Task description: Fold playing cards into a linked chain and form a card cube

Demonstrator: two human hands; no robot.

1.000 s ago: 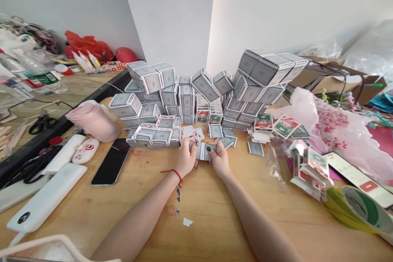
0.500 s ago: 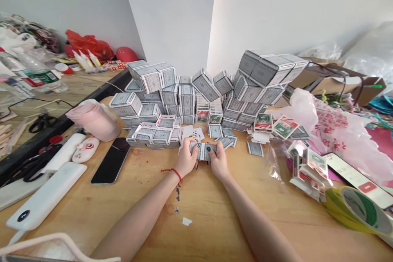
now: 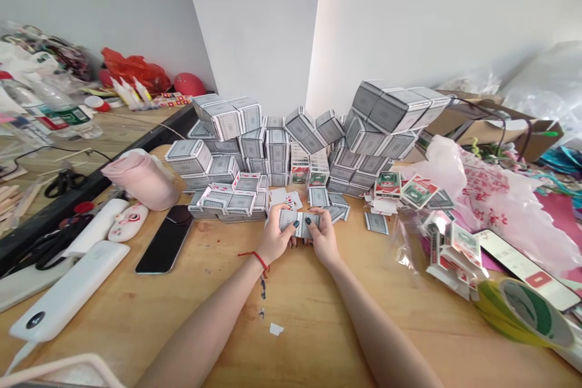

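Observation:
Both my hands meet at the middle of the wooden table (image 3: 318, 321) around a small stack of grey-backed playing cards (image 3: 300, 222). My left hand (image 3: 275, 236), with a red string at its wrist, is closed on the stack's left end. My right hand (image 3: 322, 235) is closed on its right end, dark-painted nails on top. Just beyond lie loose cards (image 3: 285, 197), some face up, and low card bundles (image 3: 230, 201). Behind them rises a wall of stacked grey card bundles (image 3: 291, 133).
Left of my hands lie a black phone (image 3: 164, 240), a white power bank (image 3: 68, 291), a pink cup on its side (image 3: 140, 179) and scissors (image 3: 61, 182). Right are flattened card boxes (image 3: 454, 248), a pink-printed plastic bag (image 3: 491, 194) and a yellow-green tape roll (image 3: 527, 312).
My hands have stayed in place on the card stack, with only small finger shifts. The view has tipped slightly upward.

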